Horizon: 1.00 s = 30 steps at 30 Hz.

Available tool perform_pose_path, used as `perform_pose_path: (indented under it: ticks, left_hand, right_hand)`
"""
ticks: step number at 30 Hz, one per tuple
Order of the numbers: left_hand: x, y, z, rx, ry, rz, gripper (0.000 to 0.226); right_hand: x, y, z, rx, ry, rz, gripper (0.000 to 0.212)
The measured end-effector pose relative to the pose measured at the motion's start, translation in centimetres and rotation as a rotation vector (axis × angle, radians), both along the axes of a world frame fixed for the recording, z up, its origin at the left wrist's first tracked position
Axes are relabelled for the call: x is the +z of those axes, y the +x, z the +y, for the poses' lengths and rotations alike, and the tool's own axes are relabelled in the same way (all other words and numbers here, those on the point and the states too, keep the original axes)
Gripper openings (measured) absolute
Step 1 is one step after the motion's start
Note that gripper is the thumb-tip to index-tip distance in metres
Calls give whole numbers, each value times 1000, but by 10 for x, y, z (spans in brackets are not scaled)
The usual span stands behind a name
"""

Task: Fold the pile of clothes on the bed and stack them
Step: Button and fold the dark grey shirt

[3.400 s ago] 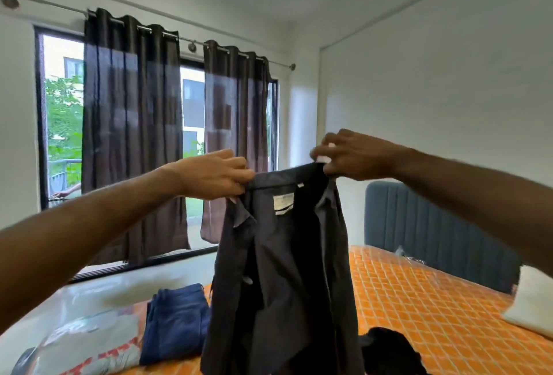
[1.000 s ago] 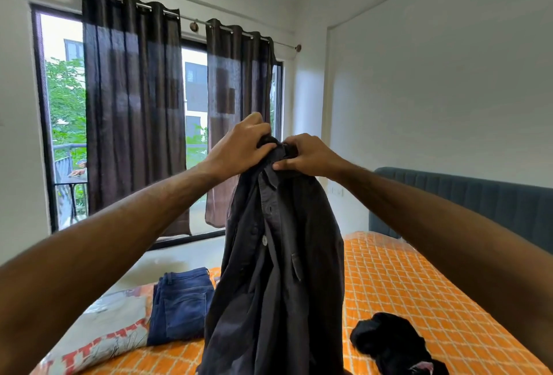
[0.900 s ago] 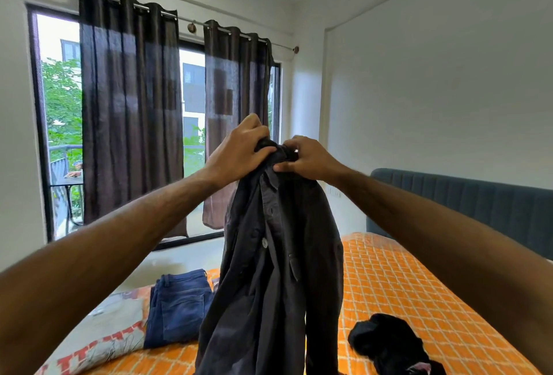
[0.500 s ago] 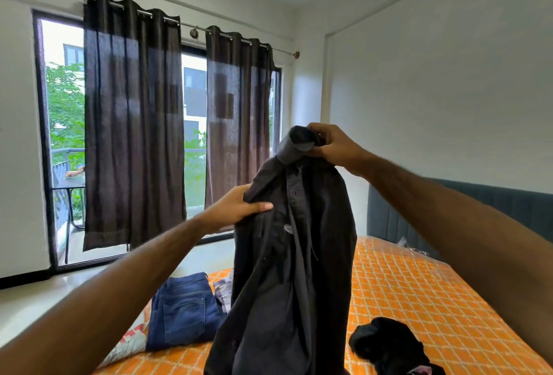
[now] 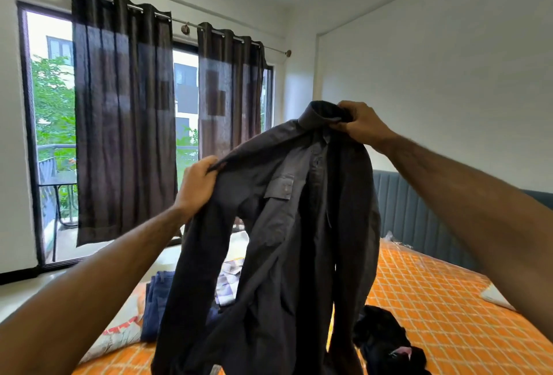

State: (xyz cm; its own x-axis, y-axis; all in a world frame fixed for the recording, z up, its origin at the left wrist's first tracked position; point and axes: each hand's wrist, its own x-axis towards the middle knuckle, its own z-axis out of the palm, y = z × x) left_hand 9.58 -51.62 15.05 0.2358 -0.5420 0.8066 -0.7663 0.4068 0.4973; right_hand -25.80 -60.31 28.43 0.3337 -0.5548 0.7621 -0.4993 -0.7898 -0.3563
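- The bed (image 5: 449, 308) fills the lower right of the room, covered in an orange sheet with a pale diamond grid, a grey-blue padded headboard (image 5: 413, 213) along its far side.
- Dark curtains (image 5: 125, 111) hang on a rod across the tall window (image 5: 51, 123), with greenery and a balcony rail outside.
- A dark grey button-up shirt (image 5: 287, 240) is held up in the air over the bed, front facing the person, chest pocket showing, one sleeve drooping down on the left.
- Folded blue jeans (image 5: 158, 302) lie near the bed's left edge, just beside a pale pillow with red print (image 5: 119, 332); a checked piece of cloth (image 5: 227, 281) shows behind the hanging shirt.
- A crumpled black garment (image 5: 386, 341) sits on the sheet at the lower right of the shirt.
- The right hand (image 5: 362, 126) is raised highest, its fingers curled tight around the shirt's collar.
- The left hand (image 5: 197, 186) is lower, its fingers and thumb pinching the shirt's shoulder seam and pulling it out to the side.
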Motion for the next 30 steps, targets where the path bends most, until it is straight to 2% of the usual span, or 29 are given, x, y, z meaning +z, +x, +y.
perform_pose_path:
  ticks: [2, 4, 6, 8, 10, 11, 13, 15, 18, 20, 22, 25, 27, 29, 30]
  left_hand:
    - [12, 6, 18, 141, -56, -133, 12]
    - [25, 14, 33, 314, -56, -420, 4]
    - [42, 23, 44, 287, -43, -536, 21]
    - [59, 32, 54, 38, 49, -431, 39]
    - [72, 38, 64, -252, 217, -190, 50]
    - [77, 41, 67, -344, 303, -67, 62]
    - [86, 48, 74, -439, 433, 67, 92]
    - [92, 58, 78, -501, 503, 139, 102]
    - [88, 76, 83, -598, 536, 263, 103]
    - [78, 85, 80, -597, 620, 260, 108]
    - [63, 82, 71, -553, 721, 176, 92]
    - [28, 76, 47, -429, 859, 26, 25]
    - [-12, 90, 20, -338, 947, -102, 19]
    - [-59, 106, -9, -257, 1037, -231, 20]
    - [-83, 114, -27, -227, 1064, -302, 14]
  right_hand:
    - [6, -3, 3, -12, -10, 9, 15]
    - [12, -9, 5, -12, -1, 59, 12]
    - [17, -16, 13, 39, 49, 124, 9]
    - [21, -24, 26, 154, 189, 149, 12]
    - [25, -33, 40, 285, 427, 143, 22]
    - [27, -37, 46, 351, 556, 147, 27]
    - [34, -43, 51, 438, 711, 192, 55]
    - [38, -45, 49, 495, 744, 216, 79]
    - [37, -39, 41, 558, 735, 160, 78]
    - [28, -31, 26, 543, 737, 127, 86]
    - [10, -18, 4, 483, 749, 131, 99]
    - [-34, 5, -34, 375, 722, 177, 96]
    - [-78, 26, -68, 274, 648, 233, 78]
    - [-129, 48, -103, 174, 558, 317, 48]
    - [-158, 61, -124, 138, 517, 357, 34]
